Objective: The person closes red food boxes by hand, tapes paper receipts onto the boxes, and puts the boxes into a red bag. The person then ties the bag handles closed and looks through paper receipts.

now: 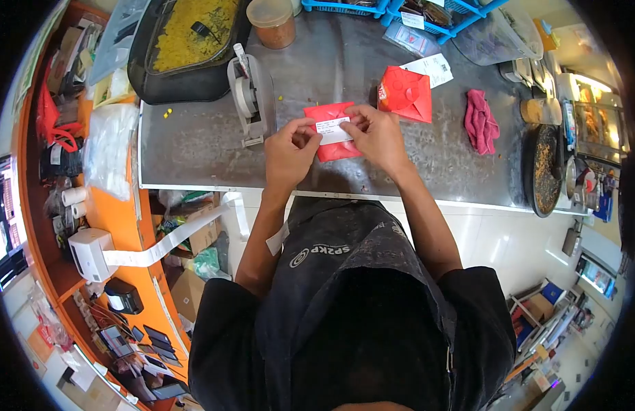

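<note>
A white printed label (333,132) lies across a red paper packet (331,111) on the metal worktop in front of me. My left hand (291,152) is closed at the label's left end, its thumb and fingers pinching there. At the opposite end, my right hand (380,139) has thumb and finger pressed on the label. Parts of the packet's sides are hidden under my fingers. Just beyond my right hand stands a folded red food box (405,94). A grey tape dispenser (247,103) stands left of my left hand.
Behind the dispenser, a black tray (143,75) holds yellow food beside a lidded tub (271,24). A pink cloth (480,122) and a white receipt (432,68) lie to the right. At left, a label printer (91,253) trails a long strip of labels (168,245).
</note>
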`<action>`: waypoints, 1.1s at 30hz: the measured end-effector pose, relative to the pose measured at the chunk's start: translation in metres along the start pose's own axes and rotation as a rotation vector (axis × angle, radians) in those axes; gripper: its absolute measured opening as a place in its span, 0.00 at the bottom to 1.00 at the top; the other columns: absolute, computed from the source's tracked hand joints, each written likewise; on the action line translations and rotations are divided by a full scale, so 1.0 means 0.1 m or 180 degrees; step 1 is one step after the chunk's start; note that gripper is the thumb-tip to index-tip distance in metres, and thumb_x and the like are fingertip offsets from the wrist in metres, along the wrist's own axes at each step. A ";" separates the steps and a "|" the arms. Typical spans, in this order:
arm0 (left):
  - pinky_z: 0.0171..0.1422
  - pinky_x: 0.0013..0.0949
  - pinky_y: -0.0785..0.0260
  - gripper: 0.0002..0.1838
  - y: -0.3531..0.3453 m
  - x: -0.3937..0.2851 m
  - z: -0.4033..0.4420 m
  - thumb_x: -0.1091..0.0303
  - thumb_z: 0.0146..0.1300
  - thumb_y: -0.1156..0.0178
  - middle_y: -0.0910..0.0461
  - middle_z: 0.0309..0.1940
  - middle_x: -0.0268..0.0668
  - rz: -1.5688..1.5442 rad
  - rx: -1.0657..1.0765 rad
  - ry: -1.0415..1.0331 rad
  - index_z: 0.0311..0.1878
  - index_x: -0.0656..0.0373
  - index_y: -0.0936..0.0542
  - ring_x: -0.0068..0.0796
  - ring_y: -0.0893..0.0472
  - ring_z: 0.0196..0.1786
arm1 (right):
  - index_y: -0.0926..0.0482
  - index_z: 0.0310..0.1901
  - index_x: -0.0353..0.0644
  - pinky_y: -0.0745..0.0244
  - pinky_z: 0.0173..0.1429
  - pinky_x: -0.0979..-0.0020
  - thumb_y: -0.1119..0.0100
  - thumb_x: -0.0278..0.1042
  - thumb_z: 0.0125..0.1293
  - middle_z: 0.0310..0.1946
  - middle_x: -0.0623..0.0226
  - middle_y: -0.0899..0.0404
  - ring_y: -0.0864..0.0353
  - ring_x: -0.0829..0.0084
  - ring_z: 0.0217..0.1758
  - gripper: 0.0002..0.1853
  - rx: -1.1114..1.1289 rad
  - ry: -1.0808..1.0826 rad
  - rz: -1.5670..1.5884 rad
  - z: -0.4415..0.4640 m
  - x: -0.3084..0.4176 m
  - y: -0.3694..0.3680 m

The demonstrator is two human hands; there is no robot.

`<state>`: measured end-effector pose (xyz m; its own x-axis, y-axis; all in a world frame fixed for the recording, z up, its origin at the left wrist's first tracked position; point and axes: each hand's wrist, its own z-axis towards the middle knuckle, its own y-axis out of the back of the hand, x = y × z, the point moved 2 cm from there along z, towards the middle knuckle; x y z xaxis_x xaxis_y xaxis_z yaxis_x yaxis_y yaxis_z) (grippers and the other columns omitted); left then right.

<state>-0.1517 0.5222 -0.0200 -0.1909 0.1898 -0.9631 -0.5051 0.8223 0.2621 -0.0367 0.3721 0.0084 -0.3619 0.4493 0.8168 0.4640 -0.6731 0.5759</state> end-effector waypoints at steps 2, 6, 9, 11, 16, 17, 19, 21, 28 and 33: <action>0.33 0.28 0.31 0.15 0.02 -0.12 0.00 0.75 0.52 0.32 0.17 0.36 0.35 0.0443 -0.0029 -0.0251 0.45 0.59 0.17 0.23 0.23 0.29 | 0.18 0.41 0.35 0.23 0.31 0.68 0.32 0.27 0.59 0.26 0.58 0.17 0.18 0.69 0.25 0.10 -0.0004 0.0128 -0.0239 0.00 0.04 0.02; 0.46 0.36 0.32 0.15 0.01 -0.19 0.00 0.73 0.48 0.32 0.17 0.41 0.31 0.1230 -0.0388 -0.1574 0.42 0.55 0.16 0.33 0.22 0.43 | 0.17 0.42 0.39 0.21 0.40 0.65 0.31 0.29 0.56 0.38 0.57 0.16 0.16 0.63 0.37 0.12 -0.0134 0.0358 -0.1251 -0.02 0.21 0.04; 0.53 0.41 0.36 0.14 -0.01 -0.09 -0.03 0.71 0.46 0.34 0.16 0.43 0.26 0.1903 -0.0118 -0.2263 0.40 0.51 0.14 0.35 0.24 0.51 | 0.18 0.46 0.41 0.23 0.51 0.61 0.30 0.34 0.54 0.53 0.58 0.21 0.21 0.57 0.54 0.18 -0.0423 0.1528 -0.1635 -0.14 -0.08 -0.07; 0.53 0.42 0.36 0.13 0.03 -0.09 -0.02 0.70 0.46 0.35 0.16 0.44 0.24 0.2002 -0.0197 -0.2440 0.39 0.50 0.14 0.35 0.24 0.51 | 0.20 0.52 0.43 0.28 0.60 0.56 0.31 0.38 0.54 0.61 0.57 0.25 0.26 0.53 0.62 0.23 -0.0302 0.2176 -0.1685 -0.18 -0.25 -0.07; 0.57 0.43 0.37 0.12 0.09 -0.18 0.00 0.71 0.49 0.35 0.15 0.46 0.28 0.1439 0.0094 -0.1870 0.39 0.50 0.12 0.36 0.23 0.52 | 0.29 0.66 0.45 0.46 0.73 0.47 0.33 0.39 0.57 0.66 0.52 0.31 0.34 0.49 0.70 0.33 0.0410 0.2205 -0.1736 -0.29 -0.06 0.23; 0.59 0.43 0.37 0.15 0.13 -0.19 0.06 0.62 0.57 0.38 0.15 0.45 0.36 0.0029 0.0282 -0.0840 0.47 0.53 0.14 0.37 0.24 0.52 | 0.30 0.66 0.44 0.44 0.73 0.49 0.33 0.36 0.58 0.66 0.52 0.31 0.34 0.51 0.70 0.33 0.0049 0.2050 -0.1311 -0.30 0.04 0.27; 0.60 0.44 0.38 0.25 0.09 -0.56 0.30 0.51 0.66 0.50 0.20 0.51 0.44 -0.3407 -0.0268 -0.0255 0.59 0.56 0.22 0.37 0.25 0.50 | 0.31 0.67 0.44 0.40 0.72 0.53 0.33 0.31 0.59 0.66 0.52 0.31 0.32 0.55 0.70 0.33 -0.0599 0.1678 -0.0379 -0.35 0.21 0.26; 0.60 0.41 0.37 0.35 0.15 -1.00 0.61 0.41 0.67 0.57 0.23 0.54 0.45 -0.5235 0.0281 -0.0527 0.63 0.63 0.29 0.38 0.26 0.50 | 0.32 0.67 0.40 0.36 0.70 0.57 0.34 0.27 0.60 0.66 0.55 0.31 0.29 0.60 0.68 0.33 0.0218 0.0570 0.1493 -0.43 0.35 0.09; 0.61 0.35 0.33 0.43 -0.04 -1.49 1.30 0.37 0.66 0.52 0.25 0.56 0.47 -0.2700 -0.0662 -0.2211 0.65 0.72 0.35 0.38 0.25 0.56 | 0.28 0.61 0.30 0.24 0.58 0.71 0.37 0.18 0.63 0.55 0.58 0.21 0.21 0.73 0.55 0.23 0.0914 -0.0260 0.3036 -0.43 0.71 0.01; 0.48 0.34 0.33 0.28 -0.39 -1.72 1.18 0.47 0.62 0.44 0.15 0.38 0.38 -0.1489 -0.0907 -0.3809 0.51 0.65 0.21 0.31 0.22 0.37 | 0.16 0.43 0.33 0.23 0.40 0.78 0.31 0.24 0.60 0.34 0.68 0.14 0.19 0.83 0.35 0.10 0.0681 -0.0624 0.2684 -0.36 0.46 0.11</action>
<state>0.0008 0.5207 0.1285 0.8337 0.3957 -0.3852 -0.5063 0.8263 -0.2469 -0.0772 0.3641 0.0509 0.3038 -0.0400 0.9519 0.6616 -0.7101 -0.2410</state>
